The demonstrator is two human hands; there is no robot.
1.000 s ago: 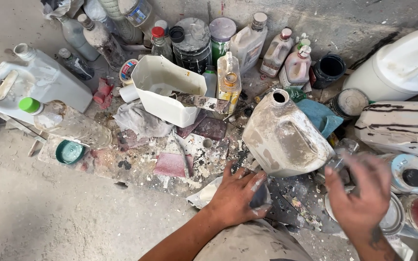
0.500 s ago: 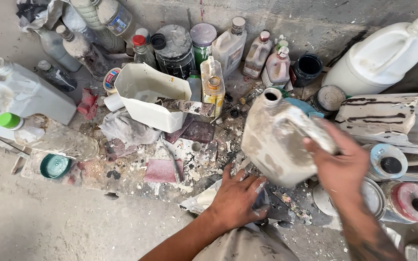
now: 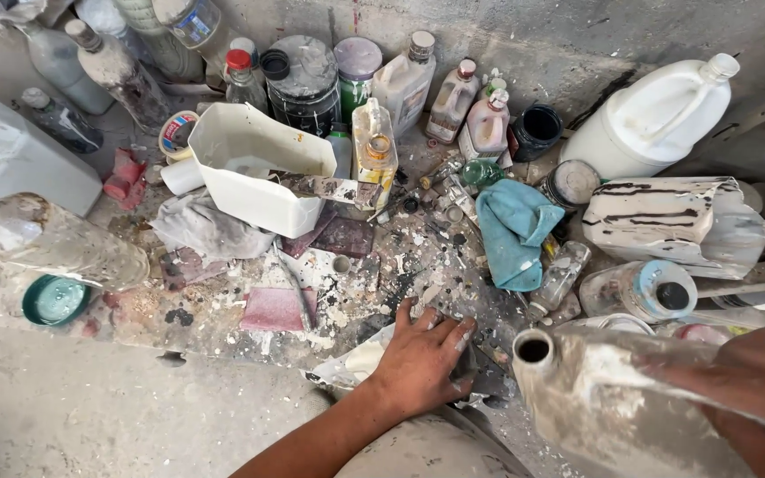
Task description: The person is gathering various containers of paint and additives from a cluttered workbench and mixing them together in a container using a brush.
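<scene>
My left hand lies palm down on the spattered floor, fingers curled over a small dark container that it mostly hides, beside a pale paint-smeared scrap. My right hand grips a dirty white plastic jug at the lower right. The jug is tipped on its side, and its open, capless mouth points towards my left hand, a short way from it.
A cut white tub with a paint-crusted scraper stands behind, next to a blue cloth. Several bottles and cans line the wall. A big white jug stands at the right, a clear bottle lies at the left.
My right hand took hold of the dirty white jug, lifted it from the middle of the floor and brought it down to the lower right, tipped over. My left hand stayed put.
</scene>
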